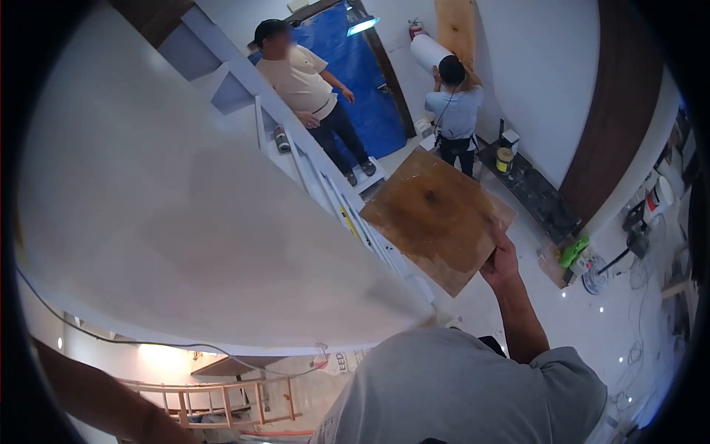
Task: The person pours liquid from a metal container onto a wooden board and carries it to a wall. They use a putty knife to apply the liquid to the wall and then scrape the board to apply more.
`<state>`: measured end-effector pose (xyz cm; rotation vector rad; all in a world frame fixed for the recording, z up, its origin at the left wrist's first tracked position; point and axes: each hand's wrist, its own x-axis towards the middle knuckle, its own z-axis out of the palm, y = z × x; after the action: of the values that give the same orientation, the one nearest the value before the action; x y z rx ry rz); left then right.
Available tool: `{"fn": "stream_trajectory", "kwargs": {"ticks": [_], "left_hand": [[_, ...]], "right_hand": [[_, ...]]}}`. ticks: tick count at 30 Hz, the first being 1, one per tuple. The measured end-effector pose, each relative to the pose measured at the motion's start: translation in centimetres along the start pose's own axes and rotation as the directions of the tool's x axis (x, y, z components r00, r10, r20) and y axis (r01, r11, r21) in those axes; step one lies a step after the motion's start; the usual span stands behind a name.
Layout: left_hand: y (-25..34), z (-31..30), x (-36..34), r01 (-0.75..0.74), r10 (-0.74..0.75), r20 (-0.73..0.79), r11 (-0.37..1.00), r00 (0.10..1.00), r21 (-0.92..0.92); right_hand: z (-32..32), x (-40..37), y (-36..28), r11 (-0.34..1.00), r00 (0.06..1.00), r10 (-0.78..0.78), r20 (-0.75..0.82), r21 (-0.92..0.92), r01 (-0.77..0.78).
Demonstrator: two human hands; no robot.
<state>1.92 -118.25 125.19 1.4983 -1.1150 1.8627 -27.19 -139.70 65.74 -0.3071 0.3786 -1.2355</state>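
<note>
My right hand grips the near right edge of a square brown wooden board, the thumb on top and the other fingers hidden under it. A darker, wet-looking smear covers much of the board's face. It is held out in front of me, beside a large, smooth off-white curved panel. At the lower left my left forearm shows, but its hand lies outside the picture.
One person stands on a low step by a blue-covered door. Another person faces the wall with a large white roll. A dark bench bears a tin. Below the panel is a wooden ladder; cables trail at right.
</note>
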Motion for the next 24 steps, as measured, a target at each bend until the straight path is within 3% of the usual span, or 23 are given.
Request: {"fn": "stream_trajectory", "kwargs": {"ticks": [1,2,4,5,6,7,8,9,10,11,13,15,18,24], "left_hand": [[2.9,-0.6,-3.4,0.129,-0.135,-0.069,0.989,0.988,-0.076],[2.5,-0.9,-7.2,0.184,-0.166,0.104,0.963,0.981,-0.199],[1.7,-1.3,-14.9,0.386,-0.212,0.442,0.852,0.872,-0.352],[3.8,-1.0,-19.5,0.604,-0.147,0.657,0.576,0.739,-0.551],[6.9,-0.5,-23.0,0.816,-0.072,0.828,0.232,0.557,-0.529],[11.2,-0.7,-25.8,0.696,0.023,0.803,0.486,0.595,-0.529],[13.4,0.8,-26.7,0.651,0.314,0.746,0.364,0.587,-0.666],[15.4,2.0,-28.3,0.666,0.384,0.744,0.339,0.547,-0.665],[17.9,3.7,-30.6,0.638,0.385,0.706,0.307,0.595,-0.706],[20.3,5.7,-33.2,0.532,0.366,0.678,0.427,0.637,-0.731],[24.6,8.8,-35.4,0.442,0.353,0.664,0.532,0.659,-0.722],[27.7,12.5,-37.3,0.443,0.366,0.727,0.606,0.582,-0.66],[31.6,16.6,-38.6,0.29,0.427,0.633,0.63,0.645,-0.721],[36.8,16.2,-39.8,0.246,0.553,0.635,0.618,0.539,-0.747]], "right_hand": [[-0.2,0.1,-0.1,1.0,1.0,-0.007,0.001,-0.003,0.007],[-0.4,0.0,-0.3,1.0,1.0,-0.009,0.0,-0.01,0.009],[-0.1,-0.3,-0.5,1.0,1.0,-0.023,0.009,0.008,0.023],[0.1,-0.4,-0.6,0.999,0.999,-0.028,0.014,0.017,0.028],[0.3,-0.6,-0.4,0.999,0.999,-0.045,-0.002,-0.01,0.045],[0.4,-0.7,-0.4,0.997,0.997,-0.071,-0.017,-0.036,0.07],[0.5,-0.7,-0.6,0.993,0.995,-0.099,-0.029,-0.067,0.097],[0.5,-0.9,-0.9,0.991,0.994,-0.11,-0.024,-0.081,0.107],[0.5,-1.1,-1.1,0.989,0.993,-0.118,-0.019,-0.097,0.116],[0.4,-1.3,-1.4,0.986,0.992,-0.123,-0.012,-0.116,0.121],[0.4,-1.6,-1.4,0.978,0.992,-0.124,-0.006,-0.17,0.121],[0.5,-1.9,-0.9,0.979,0.993,-0.115,-0.006,-0.171,0.113],[0.1,-2.9,-0.4,0.986,0.994,-0.105,-0.015,-0.133,0.102],[-0.2,-3.9,-0.2,0.983,0.994,-0.108,0.012,-0.151,0.109]]}}
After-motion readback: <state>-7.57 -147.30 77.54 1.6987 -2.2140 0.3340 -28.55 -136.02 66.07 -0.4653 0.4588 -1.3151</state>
